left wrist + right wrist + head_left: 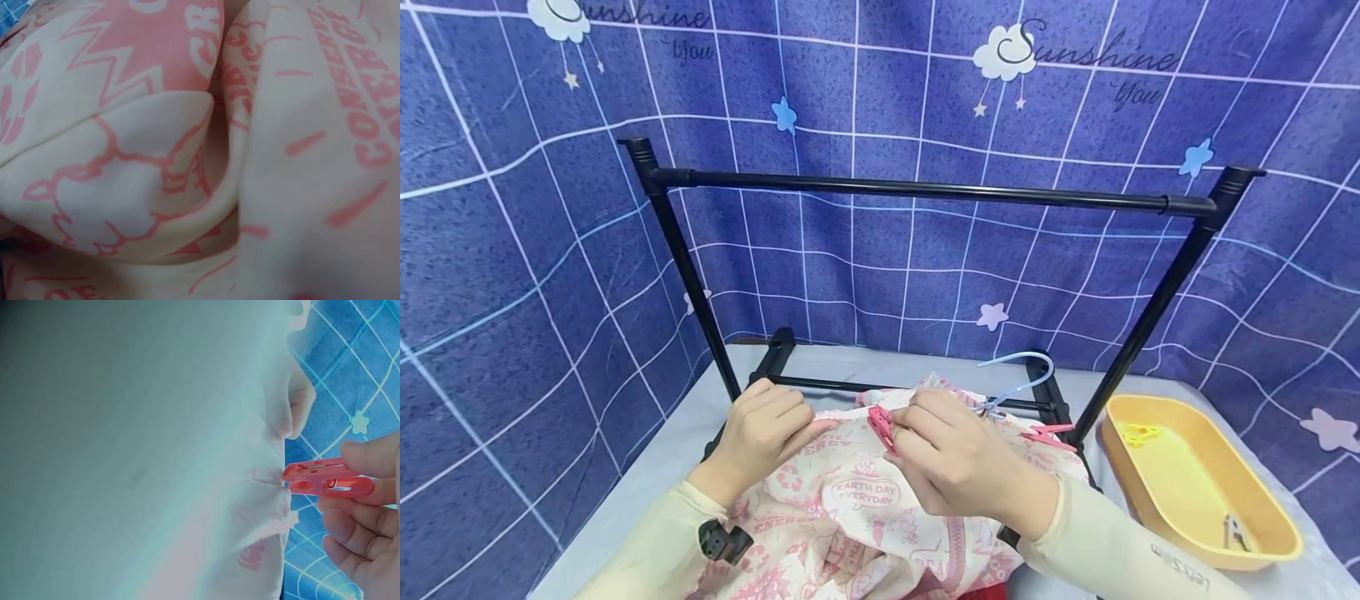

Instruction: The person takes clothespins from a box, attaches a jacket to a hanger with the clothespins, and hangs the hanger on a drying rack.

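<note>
A white cloth with pink print (865, 492), bunched in its lower part, hangs from a blue hanger whose hook (1037, 375) stands up behind it. My left hand (771, 429) grips the cloth's top edge at the left; only the cloth (125, 187) shows in the left wrist view. Between thumb and fingers, my right hand (955, 454) pinches a pink clothespin (882, 427). In the right wrist view, that clothespin's (328, 478) tip meets the cloth edge (269, 506). Farther right, a second pink clothespin (1048, 435) sits on the cloth.
A black rack with a top bar (925, 188) stands around and behind the cloth. To the right, a yellow tray (1127, 492) holds a yellow clothespin (1138, 434) and a grey clip (1235, 532). A blue patterned curtain (925, 275) hangs behind.
</note>
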Demonstrator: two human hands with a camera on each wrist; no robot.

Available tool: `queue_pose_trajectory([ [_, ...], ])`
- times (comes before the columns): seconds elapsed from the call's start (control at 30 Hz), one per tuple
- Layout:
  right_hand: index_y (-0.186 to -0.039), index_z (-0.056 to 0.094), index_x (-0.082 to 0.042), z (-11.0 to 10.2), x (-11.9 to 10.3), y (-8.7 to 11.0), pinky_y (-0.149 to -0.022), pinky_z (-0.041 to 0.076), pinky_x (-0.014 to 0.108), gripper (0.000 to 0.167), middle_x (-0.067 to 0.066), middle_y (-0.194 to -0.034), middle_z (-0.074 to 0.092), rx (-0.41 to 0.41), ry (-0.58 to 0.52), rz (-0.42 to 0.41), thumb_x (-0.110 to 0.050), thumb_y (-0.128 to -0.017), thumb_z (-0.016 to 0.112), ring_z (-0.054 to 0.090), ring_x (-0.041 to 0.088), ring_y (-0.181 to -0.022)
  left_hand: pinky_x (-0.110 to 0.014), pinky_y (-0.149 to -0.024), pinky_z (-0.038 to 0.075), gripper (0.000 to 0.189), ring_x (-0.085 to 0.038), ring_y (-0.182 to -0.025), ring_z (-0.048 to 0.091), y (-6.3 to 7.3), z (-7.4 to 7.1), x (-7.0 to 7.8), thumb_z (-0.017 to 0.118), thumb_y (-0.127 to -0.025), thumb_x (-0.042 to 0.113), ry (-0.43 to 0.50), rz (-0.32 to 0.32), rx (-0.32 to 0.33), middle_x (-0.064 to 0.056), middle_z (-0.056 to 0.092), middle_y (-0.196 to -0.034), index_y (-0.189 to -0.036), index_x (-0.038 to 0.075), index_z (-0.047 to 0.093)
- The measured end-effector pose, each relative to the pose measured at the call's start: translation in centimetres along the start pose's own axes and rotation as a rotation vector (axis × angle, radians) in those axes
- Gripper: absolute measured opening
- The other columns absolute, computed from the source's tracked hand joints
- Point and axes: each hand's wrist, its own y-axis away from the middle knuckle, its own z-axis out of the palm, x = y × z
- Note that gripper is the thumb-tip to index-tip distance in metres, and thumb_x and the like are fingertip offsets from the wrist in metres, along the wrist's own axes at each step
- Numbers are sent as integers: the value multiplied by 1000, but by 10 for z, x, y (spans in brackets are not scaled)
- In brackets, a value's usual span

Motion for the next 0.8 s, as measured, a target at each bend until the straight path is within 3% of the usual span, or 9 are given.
queue_pose_trajectory([
  [0.8,-80,53,-6,6,0,-6,-67,43,30,21,4,-80,57,-148,15,77,-6,-99,45,50,21,-70,-29,-56,34,46,-14,-52,46,-3,-1,2,56,-103,33,11,27,15,4,45,-60,-63,13,48],
])
